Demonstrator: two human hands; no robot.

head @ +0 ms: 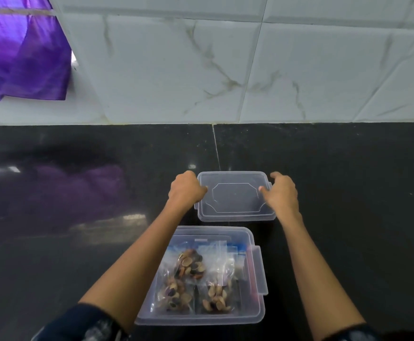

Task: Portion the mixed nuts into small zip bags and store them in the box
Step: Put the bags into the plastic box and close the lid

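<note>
clear rectangular plastic box [256, 313] is set on the glossy black table [348, 193], lid off | small clear zip bags of mixed nuts [191, 279] are held inside the box | flat clear plastic lid [235, 196], just beyond the box, is gripped at its short edges by left hand [185, 190] and right hand [281, 193]

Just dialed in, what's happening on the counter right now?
The person's left hand and right hand grip opposite ends of the clear lid, which sits on the black counter beyond the open box. Zip bags of nuts already lie inside the box; the lid is not yet on.
</note>
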